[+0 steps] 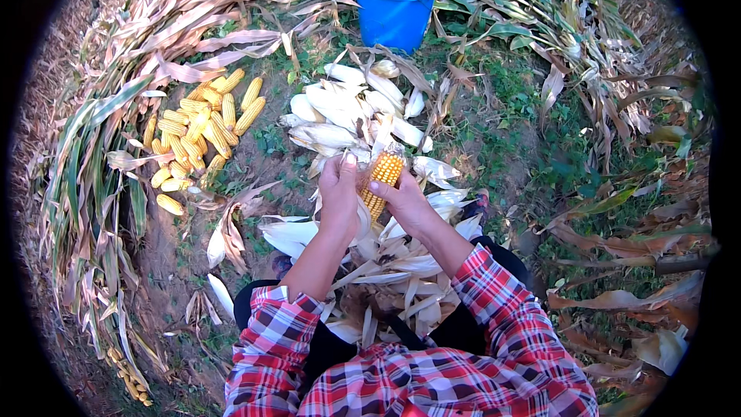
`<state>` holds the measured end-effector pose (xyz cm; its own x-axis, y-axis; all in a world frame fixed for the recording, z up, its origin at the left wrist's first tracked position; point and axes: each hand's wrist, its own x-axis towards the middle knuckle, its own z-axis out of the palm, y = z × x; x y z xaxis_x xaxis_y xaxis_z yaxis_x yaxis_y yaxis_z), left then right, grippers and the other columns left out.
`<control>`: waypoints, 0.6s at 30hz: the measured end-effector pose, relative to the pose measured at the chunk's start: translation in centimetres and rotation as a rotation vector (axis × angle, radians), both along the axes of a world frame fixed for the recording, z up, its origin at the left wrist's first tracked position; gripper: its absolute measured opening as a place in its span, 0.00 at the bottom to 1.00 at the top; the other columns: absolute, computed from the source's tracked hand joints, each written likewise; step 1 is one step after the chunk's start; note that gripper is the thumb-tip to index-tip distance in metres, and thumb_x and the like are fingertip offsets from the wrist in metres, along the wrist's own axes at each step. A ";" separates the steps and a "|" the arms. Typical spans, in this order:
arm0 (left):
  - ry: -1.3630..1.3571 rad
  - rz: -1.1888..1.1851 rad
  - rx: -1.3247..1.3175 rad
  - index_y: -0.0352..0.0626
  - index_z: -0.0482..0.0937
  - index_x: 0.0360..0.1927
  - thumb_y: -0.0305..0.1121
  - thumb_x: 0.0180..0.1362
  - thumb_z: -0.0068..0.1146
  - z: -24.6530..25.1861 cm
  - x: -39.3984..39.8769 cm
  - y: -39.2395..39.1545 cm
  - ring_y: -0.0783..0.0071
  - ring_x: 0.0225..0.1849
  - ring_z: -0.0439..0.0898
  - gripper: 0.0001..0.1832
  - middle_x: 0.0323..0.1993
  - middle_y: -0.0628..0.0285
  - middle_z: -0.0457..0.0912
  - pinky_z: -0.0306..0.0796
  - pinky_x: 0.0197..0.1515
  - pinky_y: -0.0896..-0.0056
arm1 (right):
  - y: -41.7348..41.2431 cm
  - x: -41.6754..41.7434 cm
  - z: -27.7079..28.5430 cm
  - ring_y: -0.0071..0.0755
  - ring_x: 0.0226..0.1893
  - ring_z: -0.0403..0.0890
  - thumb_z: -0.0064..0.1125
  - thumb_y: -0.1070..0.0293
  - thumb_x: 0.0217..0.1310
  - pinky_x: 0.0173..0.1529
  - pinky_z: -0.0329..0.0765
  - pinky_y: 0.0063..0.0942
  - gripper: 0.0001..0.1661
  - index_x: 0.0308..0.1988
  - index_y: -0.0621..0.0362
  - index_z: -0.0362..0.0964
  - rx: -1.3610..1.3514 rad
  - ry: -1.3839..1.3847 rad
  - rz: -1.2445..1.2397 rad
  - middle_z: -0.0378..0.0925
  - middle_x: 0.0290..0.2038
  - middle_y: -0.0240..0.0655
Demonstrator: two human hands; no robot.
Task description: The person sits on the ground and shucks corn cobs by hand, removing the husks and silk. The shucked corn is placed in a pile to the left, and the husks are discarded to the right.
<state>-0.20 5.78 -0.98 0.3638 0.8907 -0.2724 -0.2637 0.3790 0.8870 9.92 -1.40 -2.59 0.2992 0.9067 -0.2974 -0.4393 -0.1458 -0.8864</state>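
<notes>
In my right hand [404, 197] is a partly husked ear of corn [386, 171], its yellow kernels bare and its tip pointing away from me. My left hand [340, 182] grips a pale strip of husk [363, 217] at the ear's left side. Just beyond both hands lies a heap of ears still in white husks [336, 107]. Loose husks [405, 266] cover the ground between my legs. A pile of bare yellow ears [200, 121] rests on the soil to the left.
A blue plastic bucket [393, 17] holding husked-over ears stands beyond the heap. Dry corn stalks [87, 168] lie along the left, and more stalks [556, 11] at the back right. A smaller group of yellow ears [130, 379] is at the lower left.
</notes>
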 end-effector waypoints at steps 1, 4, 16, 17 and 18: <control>0.009 -0.012 0.035 0.36 0.73 0.44 0.38 0.63 0.53 0.6 -0.1 0.0 0.80 0.37 0.74 0.14 0.36 0.65 0.76 0.69 0.42 0.76 | 0.0 0.2 0.3 0.26 0.47 0.73 0.62 0.71 0.55 0.53 0.70 0.26 0.31 0.57 0.63 0.59 -0.026 -0.046 0.052 0.72 0.46 0.35; 0.196 -0.157 0.334 0.33 0.77 0.41 0.34 0.57 0.60 0.9 -0.4 -0.2 0.79 0.37 0.76 0.14 0.36 0.61 0.79 0.70 0.42 0.76 | -0.5 0.3 1.1 0.25 0.47 0.73 0.60 0.74 0.56 0.53 0.70 0.26 0.30 0.57 0.62 0.59 -0.012 -0.045 0.140 0.72 0.46 0.33; 0.159 -0.147 0.432 0.35 0.79 0.38 0.28 0.57 0.57 1.9 -0.5 -0.4 0.81 0.32 0.76 0.08 0.31 0.63 0.81 0.70 0.38 0.79 | -0.8 0.9 2.1 0.21 0.46 0.72 0.61 0.75 0.54 0.53 0.69 0.23 0.31 0.57 0.62 0.58 0.013 -0.088 0.318 0.70 0.44 0.30; 0.165 -0.156 0.469 0.35 0.78 0.38 0.29 0.57 0.57 1.7 -0.5 -0.4 0.82 0.32 0.75 0.08 0.31 0.63 0.80 0.69 0.37 0.79 | -0.9 0.9 2.1 0.21 0.46 0.71 0.61 0.75 0.53 0.53 0.69 0.23 0.32 0.57 0.62 0.58 0.008 -0.114 0.317 0.70 0.44 0.30; 0.171 -0.160 0.505 0.35 0.78 0.38 0.29 0.58 0.57 1.3 -0.6 -0.3 0.82 0.31 0.74 0.09 0.30 0.64 0.80 0.69 0.36 0.79 | -0.9 0.7 2.3 0.21 0.46 0.71 0.61 0.75 0.53 0.53 0.69 0.23 0.32 0.57 0.62 0.58 0.007 -0.105 0.324 0.70 0.44 0.30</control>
